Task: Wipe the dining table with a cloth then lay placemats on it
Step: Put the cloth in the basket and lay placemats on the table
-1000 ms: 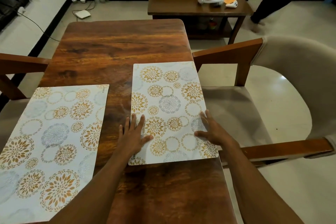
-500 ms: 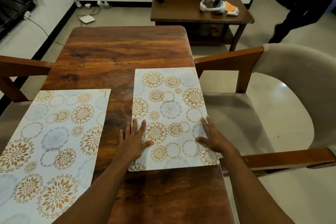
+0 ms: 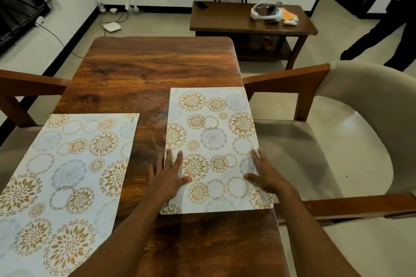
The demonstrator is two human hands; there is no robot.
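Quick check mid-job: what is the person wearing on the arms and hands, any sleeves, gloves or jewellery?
Nothing worn shows. The left hand and right hand have no gloves, rings or watch visible. The left forearm and right forearm are uncovered down to the picture's bottom edge; no sleeve shows.

The dining table (image 3: 157, 69) is finished in reddish-brown wood grain with darker streaks. The right placemat (image 3: 213, 123) and the left placemat (image 3: 67, 164) are printed on a pale white ground with circles of golden-brown petals and grey-blue rosettes. The chair (image 3: 371, 101) is upholstered in beige on a brown frame, and the side table (image 3: 225, 20) is stained dark brown.
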